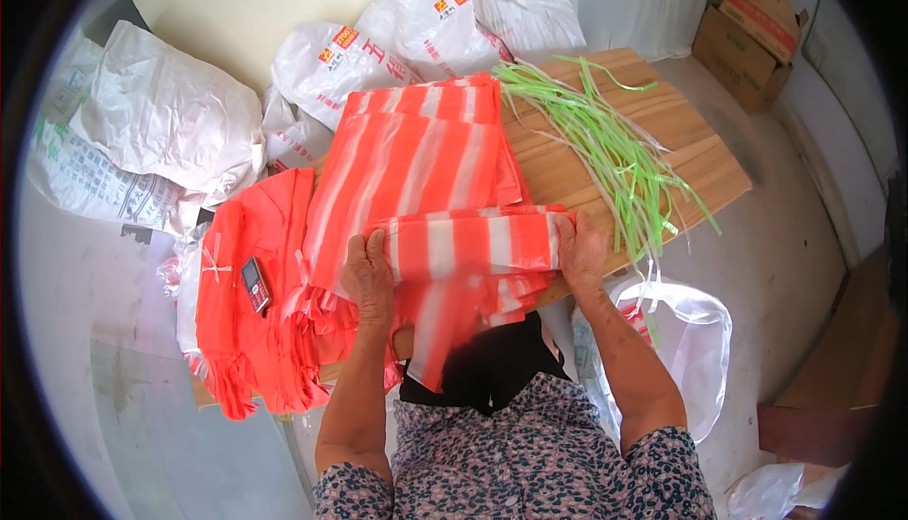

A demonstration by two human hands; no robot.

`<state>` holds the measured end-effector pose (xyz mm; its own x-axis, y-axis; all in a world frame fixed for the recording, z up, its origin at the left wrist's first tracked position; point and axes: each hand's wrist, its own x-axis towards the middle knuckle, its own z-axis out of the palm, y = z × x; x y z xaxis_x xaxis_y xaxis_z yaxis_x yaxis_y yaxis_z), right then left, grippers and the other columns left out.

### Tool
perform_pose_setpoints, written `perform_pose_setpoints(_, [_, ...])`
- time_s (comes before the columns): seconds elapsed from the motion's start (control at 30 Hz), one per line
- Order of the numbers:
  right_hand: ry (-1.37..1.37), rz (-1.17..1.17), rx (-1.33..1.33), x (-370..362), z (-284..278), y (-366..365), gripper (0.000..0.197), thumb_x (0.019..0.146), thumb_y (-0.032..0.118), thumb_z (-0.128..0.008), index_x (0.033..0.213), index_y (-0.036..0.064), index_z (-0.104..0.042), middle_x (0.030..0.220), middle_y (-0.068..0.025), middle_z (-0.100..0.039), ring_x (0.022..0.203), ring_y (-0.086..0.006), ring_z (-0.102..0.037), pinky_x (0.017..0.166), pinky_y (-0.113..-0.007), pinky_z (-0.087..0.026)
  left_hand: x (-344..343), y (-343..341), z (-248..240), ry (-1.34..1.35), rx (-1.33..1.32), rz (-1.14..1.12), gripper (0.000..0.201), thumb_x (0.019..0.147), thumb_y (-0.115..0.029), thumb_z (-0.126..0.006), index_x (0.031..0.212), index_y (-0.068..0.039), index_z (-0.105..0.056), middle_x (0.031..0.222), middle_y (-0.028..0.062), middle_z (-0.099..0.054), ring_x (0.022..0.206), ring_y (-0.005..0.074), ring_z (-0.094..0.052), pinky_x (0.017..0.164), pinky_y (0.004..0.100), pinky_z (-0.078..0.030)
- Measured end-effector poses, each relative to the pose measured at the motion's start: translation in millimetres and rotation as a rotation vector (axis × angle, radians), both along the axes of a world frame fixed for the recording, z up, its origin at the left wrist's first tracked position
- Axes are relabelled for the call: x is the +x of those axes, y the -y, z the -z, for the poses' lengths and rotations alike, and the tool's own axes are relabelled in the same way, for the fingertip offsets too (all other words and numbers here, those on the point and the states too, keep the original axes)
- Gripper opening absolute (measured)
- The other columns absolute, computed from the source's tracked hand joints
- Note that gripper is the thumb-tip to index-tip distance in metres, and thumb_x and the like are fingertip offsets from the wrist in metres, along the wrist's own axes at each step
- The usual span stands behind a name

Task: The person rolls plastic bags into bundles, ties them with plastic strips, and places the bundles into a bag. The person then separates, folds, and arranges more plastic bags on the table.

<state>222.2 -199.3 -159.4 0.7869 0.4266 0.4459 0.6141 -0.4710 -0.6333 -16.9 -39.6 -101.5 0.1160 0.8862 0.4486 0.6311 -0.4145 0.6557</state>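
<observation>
Head view: the left hand (367, 272) and the right hand (584, 247) are grasping opposite ends of a folded striped plastic bundle (473, 244), red and white, at the centre of the frame; each thumb is lying near the upper edge of its end, while most of the fingertips are being hidden by the hands and the plastic. The long axis of the bundle is running left to right from hand to hand, rising slightly at the right; its stripes are crossing that axis. Neither hand is standing nearer to the bundle; the governing relation, as judged here, is the span between the two grips. A loose striped flap (440, 321) is hanging below the bundle toward the lower centre, its middle blurred. A larger striped plastic stack (416, 156) is lying just above the bundle on the wooden tabletop (700, 146), with its lower left part beside the left hand; green plastic strips (619, 156) are lying at upper right, nearer to the right hand; a mobile phone (255, 283) is resting on a red plastic stack (251, 350) at left.
</observation>
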Motion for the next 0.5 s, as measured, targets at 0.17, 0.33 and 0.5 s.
perform_pose_setpoints(0.17, [0.051,0.032,-0.047,-9,2,2,0.030,0.089,0.037,-0.058,0.081,0.0080,-0.057,0.068,-0.0197,-0.063,0.062,-0.0410,-0.061,0.055,-0.051,-0.047,-2,0,-1,-0.084,0.174,-0.041,0.022,0.090,-0.027,-0.062,0.090,-0.005,-0.058,0.081,0.0171,-0.059,0.073,0.0333,-0.057,0.062,0.0386,-0.044])
perform_pose_setpoints(0.33, [0.064,0.037,-0.037,-1,10,6,0.032,0.089,0.039,-0.058,0.080,0.0075,-0.057,0.067,-0.0198,-0.062,0.061,-0.0412,-0.061,0.054,-0.051,-0.047,4,88,6,0.163,0.056,0.291,0.022,0.091,-0.019,-0.061,0.103,-0.001,-0.057,0.096,0.0089,-0.060,0.088,0.0214,-0.058,0.075,0.0332,-0.047])
perform_pose_setpoints(0.5, [-0.088,-0.059,0.021,-8,-12,19,0.027,0.086,0.025,-0.061,0.075,0.0013,-0.056,0.071,-0.0232,-0.060,0.066,-0.0431,-0.058,0.058,-0.049,-0.045,26,137,-7,0.973,-1.009,0.362,0.026,0.094,-0.023,-0.059,0.109,-0.003,-0.051,0.101,0.0053,-0.060,0.094,0.0174,-0.058,0.077,0.0311,-0.047])
